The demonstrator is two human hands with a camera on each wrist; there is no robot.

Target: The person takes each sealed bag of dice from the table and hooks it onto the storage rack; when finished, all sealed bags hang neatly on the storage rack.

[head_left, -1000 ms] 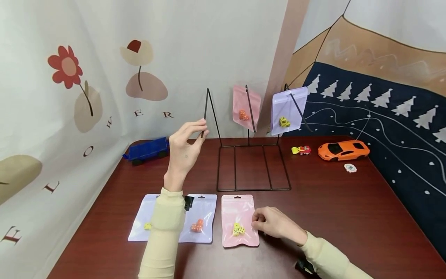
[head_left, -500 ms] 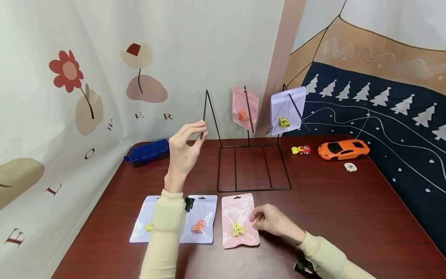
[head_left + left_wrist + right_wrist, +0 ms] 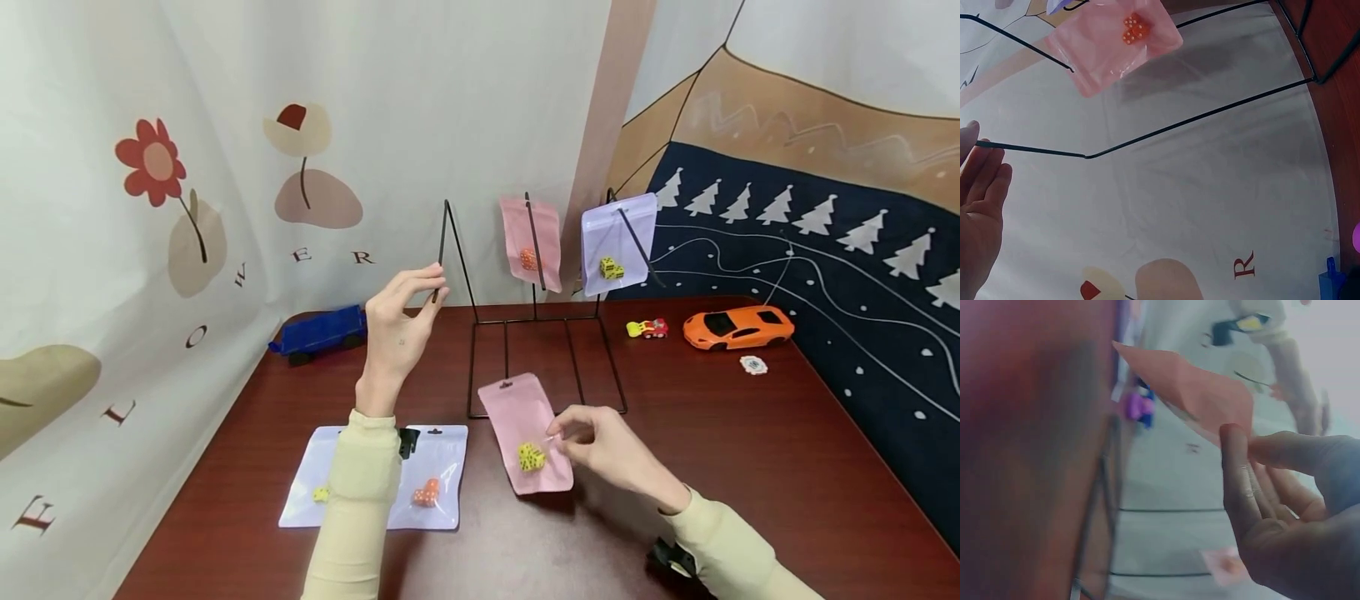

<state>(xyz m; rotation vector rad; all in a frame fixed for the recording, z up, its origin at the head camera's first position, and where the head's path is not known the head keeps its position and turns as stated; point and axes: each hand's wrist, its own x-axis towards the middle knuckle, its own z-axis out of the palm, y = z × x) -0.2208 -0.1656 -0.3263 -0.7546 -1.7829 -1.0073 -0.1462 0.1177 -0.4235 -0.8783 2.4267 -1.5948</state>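
Observation:
My left hand [image 3: 397, 333] pinches the end of the left prong [image 3: 1035, 149] of a black wire display rack [image 3: 471, 367]. In my right hand [image 3: 615, 446], thumb and fingers pinch the right edge of a pink zip bag [image 3: 513, 417] with yellow dice [image 3: 532, 457] inside. This bag is tilted and raised off the table, in front of the rack's base. On the middle prong hangs another pink bag [image 3: 517, 225] with orange dice; a lilac bag [image 3: 596, 229] with yellow dice hangs on the right prong.
Two lilac bags lie on the table: one with orange dice [image 3: 426, 492], the other [image 3: 300, 492] partly hidden by my left forearm. A blue toy truck [image 3: 318, 333] stands at back left. A small toy car [image 3: 647, 328], orange car [image 3: 738, 327] and white chip [image 3: 753, 365] sit at right.
My right hand has taken the pink bag by its edge and lifted it off the table, forward toward the rack. My left hand stays on the prong.

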